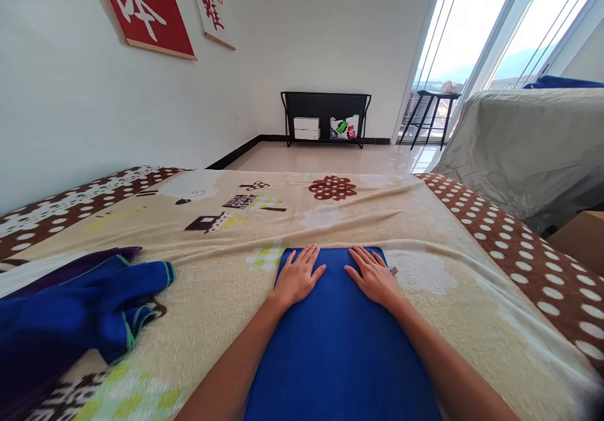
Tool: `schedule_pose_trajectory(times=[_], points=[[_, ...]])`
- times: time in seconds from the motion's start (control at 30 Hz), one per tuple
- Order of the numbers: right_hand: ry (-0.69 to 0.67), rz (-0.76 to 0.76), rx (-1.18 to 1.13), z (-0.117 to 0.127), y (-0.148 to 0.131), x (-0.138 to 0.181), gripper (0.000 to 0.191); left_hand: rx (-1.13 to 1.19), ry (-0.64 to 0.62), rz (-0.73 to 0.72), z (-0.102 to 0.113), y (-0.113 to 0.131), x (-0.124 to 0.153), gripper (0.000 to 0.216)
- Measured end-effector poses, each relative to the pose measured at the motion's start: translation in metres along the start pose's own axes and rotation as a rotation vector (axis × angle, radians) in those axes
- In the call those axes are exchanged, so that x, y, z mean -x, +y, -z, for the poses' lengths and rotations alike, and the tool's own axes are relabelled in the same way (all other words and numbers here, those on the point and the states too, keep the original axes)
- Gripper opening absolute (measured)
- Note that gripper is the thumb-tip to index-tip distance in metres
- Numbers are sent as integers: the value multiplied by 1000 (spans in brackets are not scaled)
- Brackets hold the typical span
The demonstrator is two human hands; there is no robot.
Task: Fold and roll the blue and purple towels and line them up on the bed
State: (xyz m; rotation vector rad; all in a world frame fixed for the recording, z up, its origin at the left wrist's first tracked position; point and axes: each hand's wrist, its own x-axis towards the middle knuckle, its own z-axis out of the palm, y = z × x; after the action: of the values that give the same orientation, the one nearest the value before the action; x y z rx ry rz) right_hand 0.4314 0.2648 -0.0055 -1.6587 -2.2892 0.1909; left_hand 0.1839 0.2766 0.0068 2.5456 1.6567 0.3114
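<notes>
A blue cloth (344, 345) lies spread flat on the patterned blanket (202, 301), its near end running out of view at the bottom. My left hand (298, 276) rests palm down on its far left corner, fingers stretched out. On the far right part lies my right hand (372, 275), also flat with the fingers apart. A small pale tag (394, 271) sticks out at the cloth's right edge, beside my right hand. Neither hand grips anything.
Crumpled blue cloth with green edging (94, 301) lies at the left, with purple cloth (89, 258) beside it. Beyond the bed stands a black rack (325, 103) holding white boxes (306, 133). Covered furniture (533, 144), a cardboard box (580, 238) and a stool (436, 95) are on the right.
</notes>
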Motion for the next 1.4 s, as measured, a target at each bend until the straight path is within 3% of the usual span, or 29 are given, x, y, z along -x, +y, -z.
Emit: schedule_pose_trajectory(times=[0.27, 0.63, 0.9, 1.03, 1.17, 1.27, 1.4], points=[[2, -236, 72, -3, 18, 6, 74, -111, 63, 326, 1, -15, 14, 73], [3, -307, 101, -4, 21, 6, 75, -105, 80, 341, -1, -20, 15, 69], [51, -262, 90, 12, 19, 15, 70, -93, 104, 273, 10, -21, 22, 60], [79, -121, 69, 19, -13, 31, 67, -89, 98, 57, 18, 11, 33, 56], [18, 68, 29, 6, -49, 45, 55, -46, -3, -188, 8, 46, 43, 56], [2, 91, 17, -1, -53, 54, 56, -31, -16, -181, 4, 47, 53, 57], [20, 45, 7, 3, -38, 66, 64, -29, 2, -97, 10, 29, 73, 59]])
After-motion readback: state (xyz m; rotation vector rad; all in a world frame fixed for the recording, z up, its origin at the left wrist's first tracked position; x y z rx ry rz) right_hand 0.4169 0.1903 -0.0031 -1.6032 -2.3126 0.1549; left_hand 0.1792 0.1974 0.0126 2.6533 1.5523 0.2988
